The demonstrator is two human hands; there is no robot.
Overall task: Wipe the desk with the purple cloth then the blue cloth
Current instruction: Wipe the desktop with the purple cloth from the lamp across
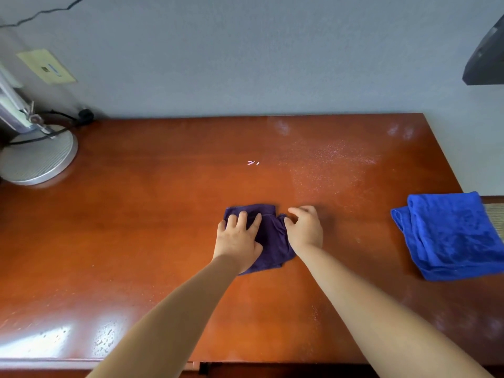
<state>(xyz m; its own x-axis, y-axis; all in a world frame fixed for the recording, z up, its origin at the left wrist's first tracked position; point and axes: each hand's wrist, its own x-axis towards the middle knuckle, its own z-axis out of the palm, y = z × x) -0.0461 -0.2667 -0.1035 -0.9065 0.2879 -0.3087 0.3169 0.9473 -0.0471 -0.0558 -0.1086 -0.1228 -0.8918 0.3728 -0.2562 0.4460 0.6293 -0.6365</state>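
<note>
Resting near the middle of the reddish-brown wooden worktop (136, 241), the purple cloth (268, 236) lies bunched under both hands. The left hand (238, 236) presses flat on the cloth's left part, fingers straight and slightly spread, pointing away from the person. The right hand (305, 227) sits at the cloth's right edge with its fingers curled, pinching a fold of the fabric between thumb and fingertips. Both bare forearms reach in from the near edge of the worktop.

Well apart to the right, the blue cloth (450, 236) lies folded at the worktop's right edge, one corner hanging slightly over it. A dusty, speckled patch (327, 165) covers the surface beyond the right hand, and two tiny pale scraps (253, 162) lie farther back from the purple cloth, near the centre. At the far left stands a round silver lamp base (38, 156) with a black cable (54, 132) running across it. A yellowish wall plate (47, 66) is fixed on the grey wall behind.
</note>
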